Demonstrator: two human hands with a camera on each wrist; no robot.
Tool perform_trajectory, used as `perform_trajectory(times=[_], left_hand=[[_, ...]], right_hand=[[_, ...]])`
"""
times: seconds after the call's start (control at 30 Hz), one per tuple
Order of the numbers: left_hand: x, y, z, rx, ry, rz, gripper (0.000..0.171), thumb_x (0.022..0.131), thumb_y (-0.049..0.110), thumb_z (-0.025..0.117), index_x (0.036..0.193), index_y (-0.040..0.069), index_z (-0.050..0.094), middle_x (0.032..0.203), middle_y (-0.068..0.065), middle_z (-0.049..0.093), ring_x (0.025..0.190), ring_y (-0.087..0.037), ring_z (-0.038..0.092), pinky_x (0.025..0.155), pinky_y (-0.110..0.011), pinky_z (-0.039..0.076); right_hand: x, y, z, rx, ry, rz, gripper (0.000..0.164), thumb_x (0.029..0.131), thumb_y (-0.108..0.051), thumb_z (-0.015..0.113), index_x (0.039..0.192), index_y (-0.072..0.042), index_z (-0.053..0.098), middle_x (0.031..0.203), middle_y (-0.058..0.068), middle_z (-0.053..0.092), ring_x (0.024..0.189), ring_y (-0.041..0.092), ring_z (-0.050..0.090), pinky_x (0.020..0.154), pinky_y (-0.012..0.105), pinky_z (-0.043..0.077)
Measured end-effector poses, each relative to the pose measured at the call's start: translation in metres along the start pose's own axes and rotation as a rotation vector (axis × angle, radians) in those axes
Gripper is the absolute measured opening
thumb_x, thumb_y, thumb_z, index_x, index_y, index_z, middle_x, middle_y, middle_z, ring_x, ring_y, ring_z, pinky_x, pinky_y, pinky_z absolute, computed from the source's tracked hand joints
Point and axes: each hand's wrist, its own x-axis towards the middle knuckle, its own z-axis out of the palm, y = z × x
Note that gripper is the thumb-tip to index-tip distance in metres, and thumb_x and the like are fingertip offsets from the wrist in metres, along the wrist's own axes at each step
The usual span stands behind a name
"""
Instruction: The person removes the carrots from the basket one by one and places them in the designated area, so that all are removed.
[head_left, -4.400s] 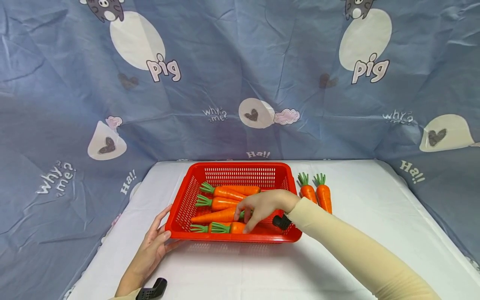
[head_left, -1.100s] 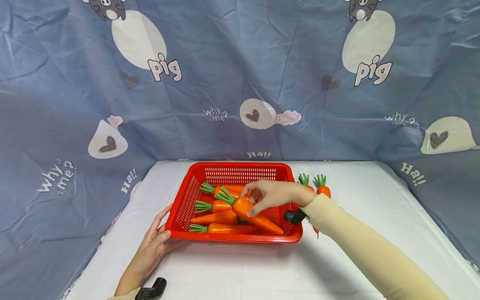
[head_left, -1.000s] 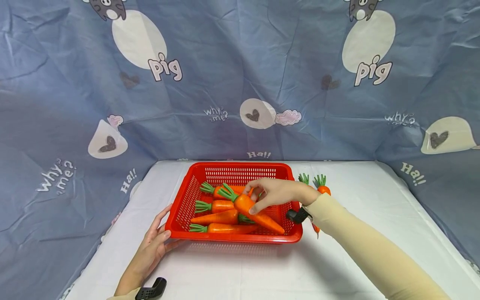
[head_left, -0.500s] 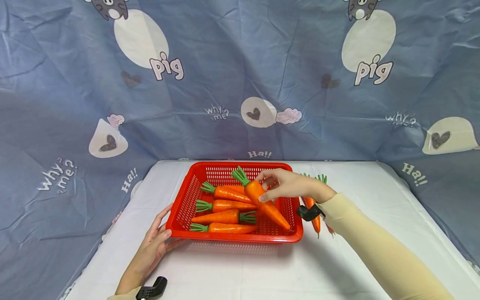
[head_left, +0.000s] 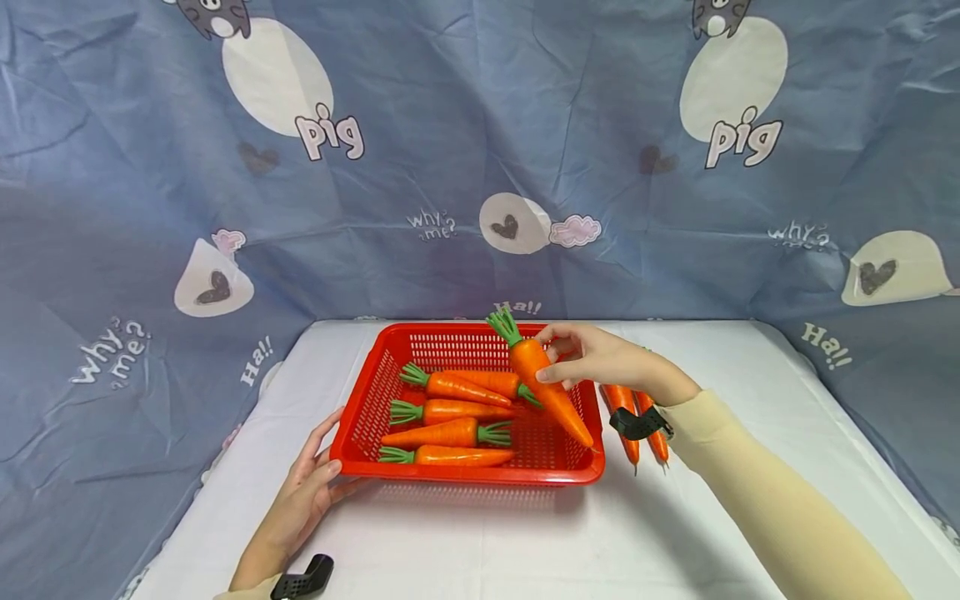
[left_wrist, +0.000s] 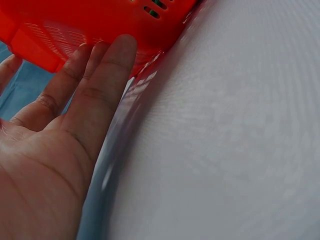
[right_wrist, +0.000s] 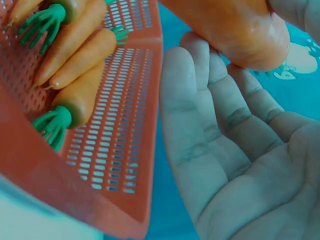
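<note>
In the head view, my right hand pinches a carrot between thumb and fingers, its green top pointing up and left. This carrot slants over the right side of a red plastic basket. The right wrist view has the thick end of the carrot against my fingers, beyond the basket wall. My left hand rests at the basket's front left corner, thumb at the rim. Seen from the left wrist, its fairly straight fingers touch the basket's outer wall.
Several carrots lie roughly side by side in the basket, tops facing different ways. Two more carrots lie on the white cloth right of the basket, partly behind my right wrist. A blue printed curtain hangs behind.
My right hand has lifted a carrot from the front of the basket and carried it up and right to the basket's right side. The left hand and basket stay in place.
</note>
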Motion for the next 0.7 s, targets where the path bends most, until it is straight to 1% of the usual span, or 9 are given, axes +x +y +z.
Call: perform_trajectory(times=[0.2, 0.33, 0.43, 0.53, 0.7], left_hand=[[-0.001, 0.0, 0.0, -0.004, -0.009, 0.005, 0.068, 0.112, 0.01, 0.039, 0.173, 0.026, 0.014, 0.152, 0.011, 0.056, 0.13, -0.011, 0.068, 0.1, -0.034, 0.062], [-0.001, 0.0, 0.0, -0.017, -0.012, 0.007, 0.068, 0.112, 0.009, 0.039, 0.173, 0.026, 0.013, 0.152, 0.01, 0.056, 0.13, -0.011, 0.068, 0.101, -0.034, 0.061], [-0.001, -0.001, 0.0, -0.017, -0.014, 0.004, 0.069, 0.112, 0.009, 0.039, 0.173, 0.026, 0.013, 0.153, 0.011, 0.055, 0.131, -0.011, 0.067, 0.102, -0.034, 0.061], [-0.001, -0.001, 0.0, -0.008, -0.013, 0.002, 0.069, 0.112, 0.009, 0.04, 0.174, 0.026, 0.012, 0.154, 0.011, 0.054, 0.132, -0.01, 0.067, 0.102, -0.034, 0.061], [0.0, 0.0, 0.001, -0.003, -0.004, 0.002, 0.069, 0.112, 0.01, 0.04, 0.173, 0.026, 0.013, 0.154, 0.012, 0.054, 0.132, -0.01, 0.067, 0.102, -0.034, 0.061]], right_hand=[[-0.012, 0.007, -0.01, 0.001, 0.084, 0.034, 0.051, 0.096, -0.027, 0.078, 0.137, -0.005, 0.057, 0.117, 0.013, 0.07, 0.095, 0.025, 0.071, 0.085, 0.039, 0.064], [-0.021, 0.011, -0.017, 0.007, 0.135, 0.059, 0.051, 0.096, -0.027, 0.077, 0.136, -0.005, 0.056, 0.116, 0.015, 0.069, 0.088, 0.025, 0.071, 0.083, 0.036, 0.064], [-0.029, 0.014, -0.022, 0.0, 0.169, 0.091, 0.054, 0.096, -0.03, 0.076, 0.14, -0.005, 0.054, 0.117, 0.015, 0.066, 0.083, 0.026, 0.07, 0.083, 0.034, 0.063], [-0.038, 0.018, -0.027, 0.013, 0.193, 0.103, 0.057, 0.097, -0.03, 0.075, 0.142, -0.004, 0.052, 0.12, 0.016, 0.066, 0.084, 0.027, 0.07, 0.082, 0.034, 0.062], [-0.05, 0.027, -0.034, 0.06, 0.223, 0.117, 0.059, 0.098, -0.028, 0.074, 0.144, -0.001, 0.048, 0.117, 0.016, 0.066, 0.078, 0.021, 0.066, 0.079, 0.032, 0.061]])
